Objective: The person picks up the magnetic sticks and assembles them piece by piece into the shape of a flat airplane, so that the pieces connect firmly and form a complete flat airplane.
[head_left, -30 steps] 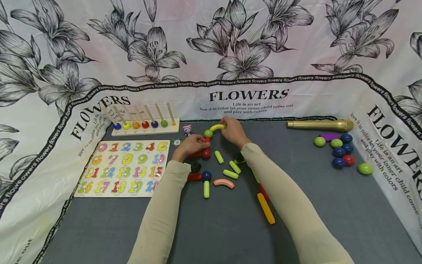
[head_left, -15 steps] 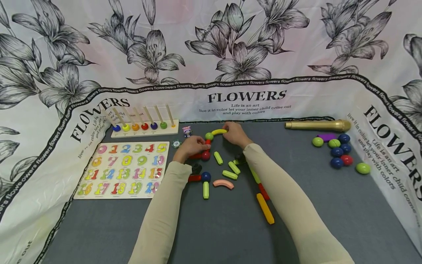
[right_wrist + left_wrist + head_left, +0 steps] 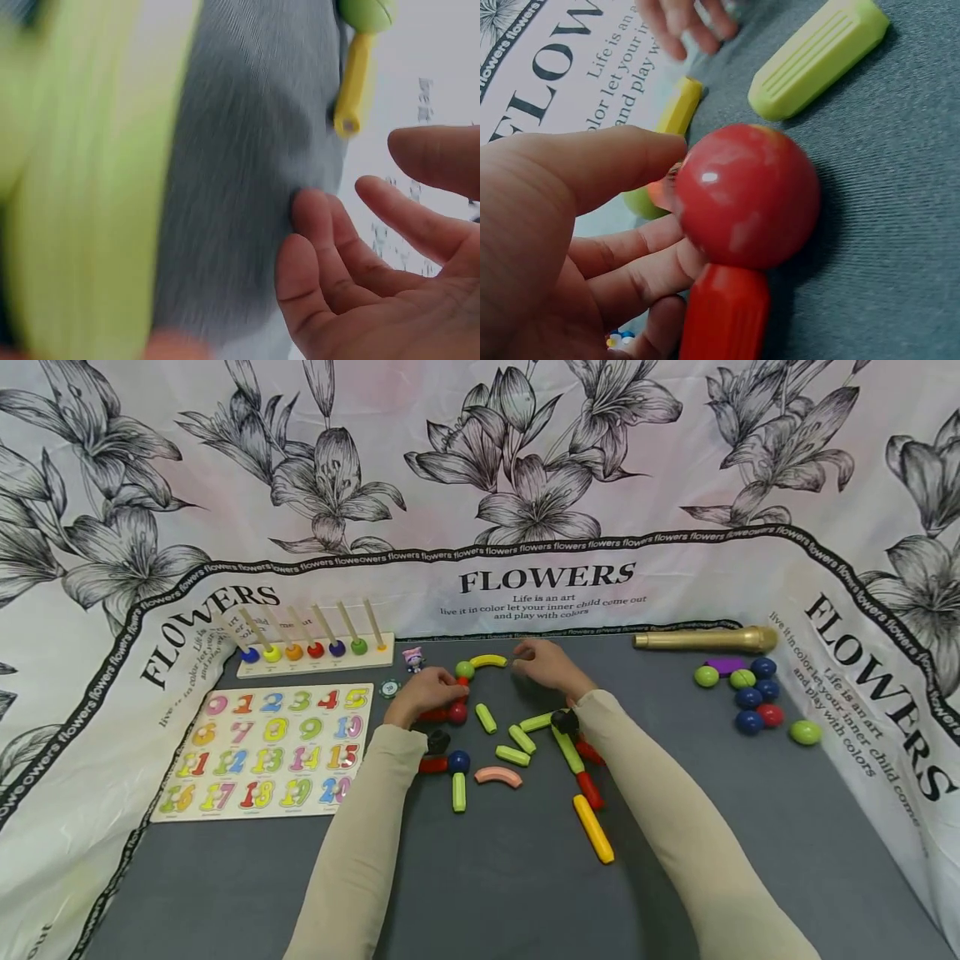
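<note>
Left fingers (image 3: 649,277) pinching red rod (image 3: 462,683), right fingers (image 3: 300,274) loosely parted, near yellow rod (image 3: 355,86)

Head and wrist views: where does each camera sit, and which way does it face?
Head: worn on the head, facing forward and down at the table; both sleeves, left hand and right hand show.
Left wrist: on that wrist, facing a red ball; the left hand's thumb and fingers show, plus the right hand's fingers.
Right wrist: on that wrist, facing past the right hand's fingers toward a yellow piece.
Head and right wrist both show the yellow piece touching a green ball.
</note>
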Motion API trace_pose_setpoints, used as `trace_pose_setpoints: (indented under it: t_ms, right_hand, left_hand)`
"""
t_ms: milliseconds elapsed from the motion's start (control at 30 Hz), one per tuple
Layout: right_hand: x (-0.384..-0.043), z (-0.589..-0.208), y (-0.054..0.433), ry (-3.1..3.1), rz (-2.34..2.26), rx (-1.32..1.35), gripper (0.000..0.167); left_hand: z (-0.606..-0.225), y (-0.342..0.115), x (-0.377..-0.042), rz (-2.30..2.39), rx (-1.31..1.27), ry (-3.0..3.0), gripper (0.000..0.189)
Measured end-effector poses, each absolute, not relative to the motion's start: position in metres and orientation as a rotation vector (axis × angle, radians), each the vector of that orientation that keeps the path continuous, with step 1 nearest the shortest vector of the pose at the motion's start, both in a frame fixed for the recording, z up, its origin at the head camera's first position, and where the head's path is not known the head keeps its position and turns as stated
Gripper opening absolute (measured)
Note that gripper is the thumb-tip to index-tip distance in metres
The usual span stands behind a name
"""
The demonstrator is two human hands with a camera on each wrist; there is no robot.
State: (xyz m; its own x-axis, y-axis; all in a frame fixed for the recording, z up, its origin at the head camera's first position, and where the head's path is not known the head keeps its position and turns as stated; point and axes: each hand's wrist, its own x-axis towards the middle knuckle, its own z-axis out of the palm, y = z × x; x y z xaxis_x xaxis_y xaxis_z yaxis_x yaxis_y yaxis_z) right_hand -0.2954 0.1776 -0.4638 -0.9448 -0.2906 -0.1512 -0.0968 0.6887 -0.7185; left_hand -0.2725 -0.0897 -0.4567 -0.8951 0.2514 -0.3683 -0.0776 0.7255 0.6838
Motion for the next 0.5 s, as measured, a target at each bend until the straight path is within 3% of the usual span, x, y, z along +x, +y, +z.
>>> trace_pose_setpoints:
  t_ms: [500]
  right_hand:
    - [-0.243, -0.451, 0.283, 2.922, -1.156, -0.162, 0.035]
  left_hand:
    - [-0.451, -0.070, -0.285, 0.937, 0.105, 2.643, 0.059]
